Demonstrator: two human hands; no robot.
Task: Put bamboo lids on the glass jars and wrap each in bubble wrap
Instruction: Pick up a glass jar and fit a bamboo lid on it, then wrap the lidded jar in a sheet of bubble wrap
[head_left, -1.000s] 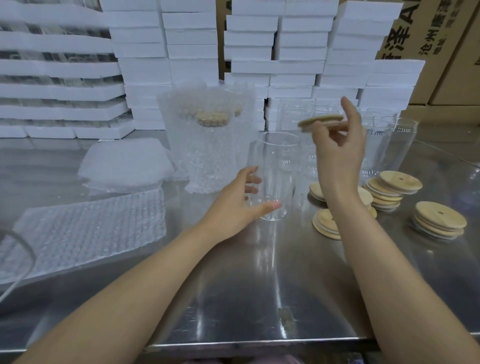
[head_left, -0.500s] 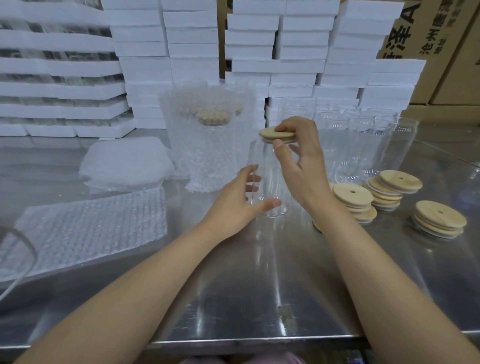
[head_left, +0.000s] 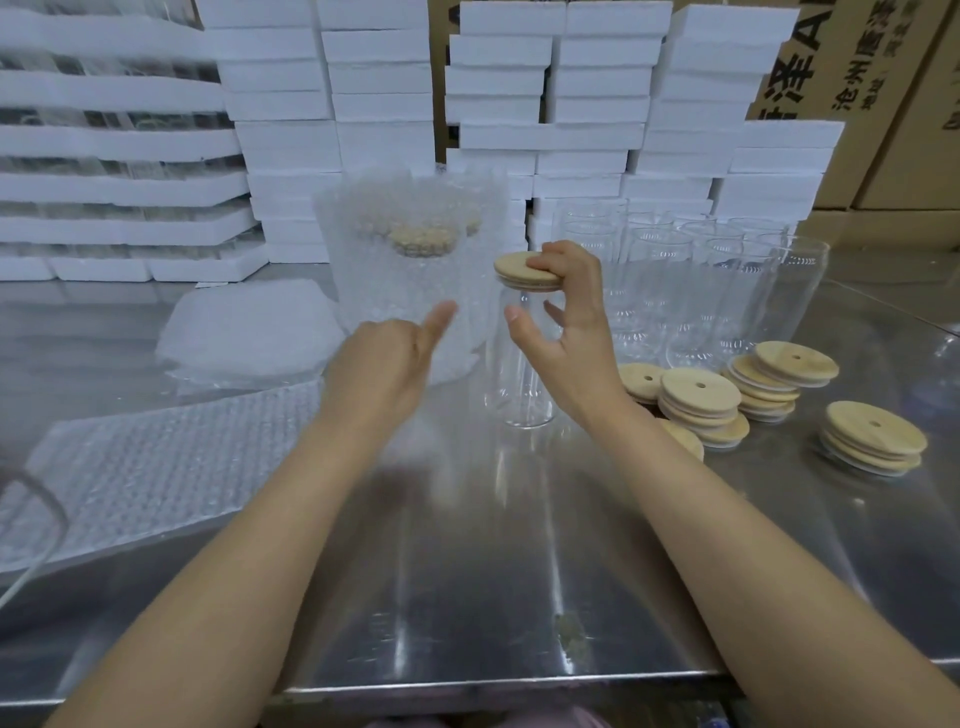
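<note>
A steel table (head_left: 467, 571) spreads beneath both hands, its brushed top streaked with pale bands of reflected light. Beyond the left hand (head_left: 384, 374), white foam blocks (head_left: 322, 130) rise in tall stacks, and further to that hand's left lie flatter foam trays (head_left: 114, 192) in layers (dim gaps show between them). Behind the right hand (head_left: 566, 322) stand foam slabs (head_left: 597, 104) in columns. Well off to its right, brown cardboard boxes (head_left: 857, 78) bear dark printed characters.
</note>
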